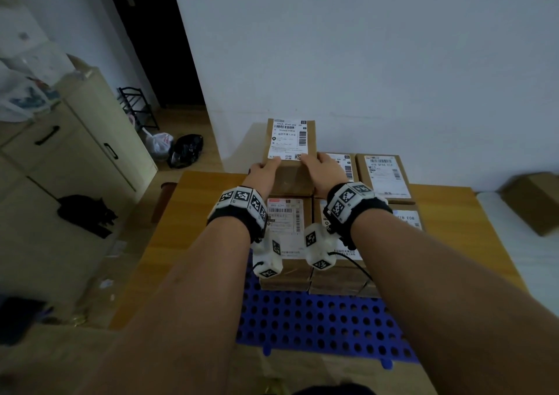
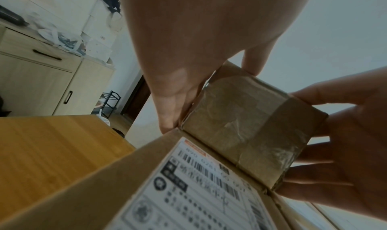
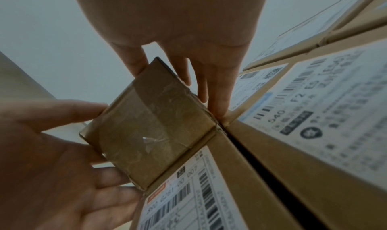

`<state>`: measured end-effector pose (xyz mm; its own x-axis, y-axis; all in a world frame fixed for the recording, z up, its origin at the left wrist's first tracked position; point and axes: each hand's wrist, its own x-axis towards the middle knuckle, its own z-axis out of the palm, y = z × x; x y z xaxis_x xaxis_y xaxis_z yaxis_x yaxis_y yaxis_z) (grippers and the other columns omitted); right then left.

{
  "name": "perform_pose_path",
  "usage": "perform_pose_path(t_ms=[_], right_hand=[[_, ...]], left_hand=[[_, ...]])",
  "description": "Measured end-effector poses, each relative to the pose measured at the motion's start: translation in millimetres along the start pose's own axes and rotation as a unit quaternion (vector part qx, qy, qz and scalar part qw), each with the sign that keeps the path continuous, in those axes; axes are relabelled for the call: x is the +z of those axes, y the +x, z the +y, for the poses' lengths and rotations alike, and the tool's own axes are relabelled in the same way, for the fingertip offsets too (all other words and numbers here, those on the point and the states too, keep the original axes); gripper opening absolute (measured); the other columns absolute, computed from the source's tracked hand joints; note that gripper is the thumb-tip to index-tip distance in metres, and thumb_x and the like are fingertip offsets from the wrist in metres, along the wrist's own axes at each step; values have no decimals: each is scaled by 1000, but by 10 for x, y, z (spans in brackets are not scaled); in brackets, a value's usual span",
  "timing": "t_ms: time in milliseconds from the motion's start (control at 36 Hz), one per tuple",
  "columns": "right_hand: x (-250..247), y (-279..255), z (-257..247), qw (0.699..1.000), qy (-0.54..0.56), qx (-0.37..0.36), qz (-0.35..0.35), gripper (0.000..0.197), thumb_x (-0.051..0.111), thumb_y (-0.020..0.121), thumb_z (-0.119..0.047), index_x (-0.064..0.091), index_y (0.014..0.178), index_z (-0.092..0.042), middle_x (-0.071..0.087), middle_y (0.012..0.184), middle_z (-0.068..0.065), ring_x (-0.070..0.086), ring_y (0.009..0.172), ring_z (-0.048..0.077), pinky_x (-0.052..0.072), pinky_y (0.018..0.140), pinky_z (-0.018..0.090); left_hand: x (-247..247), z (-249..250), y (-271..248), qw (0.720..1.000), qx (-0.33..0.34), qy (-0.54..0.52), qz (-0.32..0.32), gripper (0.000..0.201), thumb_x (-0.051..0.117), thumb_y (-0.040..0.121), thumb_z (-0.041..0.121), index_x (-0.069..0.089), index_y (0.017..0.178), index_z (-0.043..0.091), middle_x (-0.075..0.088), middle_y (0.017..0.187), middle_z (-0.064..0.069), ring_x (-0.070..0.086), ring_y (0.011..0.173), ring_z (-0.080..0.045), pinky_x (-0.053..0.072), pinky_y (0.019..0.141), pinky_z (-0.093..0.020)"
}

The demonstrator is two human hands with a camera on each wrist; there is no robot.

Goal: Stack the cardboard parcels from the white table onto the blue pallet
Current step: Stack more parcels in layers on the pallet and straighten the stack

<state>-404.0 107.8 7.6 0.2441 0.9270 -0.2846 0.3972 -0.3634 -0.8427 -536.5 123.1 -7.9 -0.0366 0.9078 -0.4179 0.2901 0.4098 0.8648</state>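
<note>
Parcels in brown cardboard sit stacked on the blue pallet (image 1: 317, 322), which lies on a wooden tabletop (image 1: 169, 243) against a pale wall. Both hands hold one more parcel, the top parcel (image 1: 292, 152), at the far left of the stack. It stands higher than its neighbours and shows a white shipping label facing up. The left hand (image 1: 262, 169) grips its near left corner: in the left wrist view the thumb lies over the top edge while the fingers (image 2: 167, 117) run down the left side face. The right hand (image 1: 325, 164) grips the near right corner in the same way, thumb on top and fingers (image 3: 215, 104) down the right side. The taped end of the top parcel faces the wrist cameras, with clear tape wrinkled across it.

The bottom near edge of the top parcel meets the near-left parcel (image 1: 287, 222), whose orange-headed label is readable in both wrist views. Whether the top parcel rests with full weight on the one under it cannot be told. To the right lie the near-right parcel (image 1: 408, 222) and the far-right parcel (image 1: 384, 176), both labelled and lower than the held one.

A pale cabinet (image 1: 69, 152) stands on the left, with a black rack (image 1: 136, 107) and plastic bags (image 1: 172, 146) on the floor beyond it. A loose cardboard box (image 1: 535, 201) lies on a white surface at the right edge.
</note>
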Motion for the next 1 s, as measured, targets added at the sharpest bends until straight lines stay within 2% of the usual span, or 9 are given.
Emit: perform_pose_path(t_ms=[250,389,472,556,611,694,778,889,1000], right_hand=[[-23,-48,-20,1000,-13,-23,-12,53,37,97,-50,46,138,-17,58,130,7,56,113,27,47,98,46],[-51,-49,25,999,-33,-29,-5,56,34,98,-53,45,138,-16,55,134,9,54,117,28,44,97,39],[-93,-34,51,999,-40,-25,8,60,34,98,-51,41,143,-11,49,142,11,47,127,30,38,105,41],[-158,-36,56,999,-35,-28,29,54,35,100,-46,48,136,-8,54,135,15,51,122,31,40,101,37],[-224,-36,68,998,-40,-30,42,51,35,101,-41,43,141,-11,48,142,13,47,128,31,38,101,35],[-340,-58,97,995,-30,-22,93,51,35,100,-41,39,145,-17,47,145,9,47,128,27,36,93,31],[-448,-124,131,989,-13,-19,144,51,36,98,-42,42,143,-18,51,141,8,50,124,27,40,96,34],[-705,-252,265,982,-5,0,190,48,38,99,-38,45,141,-17,53,138,8,52,122,27,39,90,30],[-1037,-420,538,973,-17,6,228,47,39,100,-40,46,139,-16,52,139,9,52,122,27,41,95,34]], left_hand=[[59,-215,467,999,-17,30,-4,103,43,46,82,53,131,24,64,121,-7,62,105,-31,45,98,-48],[-16,138,-132,997,28,66,9,66,43,90,54,40,141,13,52,134,-9,52,119,-30,37,96,-33],[-16,148,-93,991,74,110,37,55,42,98,39,31,144,13,47,141,-9,50,122,-29,38,91,-33],[-6,222,-87,966,149,194,82,43,42,97,30,39,138,15,53,135,-7,56,111,-25,40,79,-28],[22,291,-77,939,202,254,117,49,43,95,28,36,142,15,52,136,-7,52,117,-26,44,92,-32],[104,418,-96,906,248,317,135,56,39,96,30,28,148,14,37,148,-10,34,136,-28,27,114,-44],[240,530,-174,891,285,337,107,53,35,97,32,31,148,15,28,155,-7,21,144,-25,18,118,-44],[521,601,-281,872,322,360,77,48,35,97,29,38,142,12,30,153,-11,23,143,-28,18,118,-44],[909,657,-440,860,344,375,36,50,32,100,33,31,148,16,23,157,-7,15,146,-24,9,120,-42]])
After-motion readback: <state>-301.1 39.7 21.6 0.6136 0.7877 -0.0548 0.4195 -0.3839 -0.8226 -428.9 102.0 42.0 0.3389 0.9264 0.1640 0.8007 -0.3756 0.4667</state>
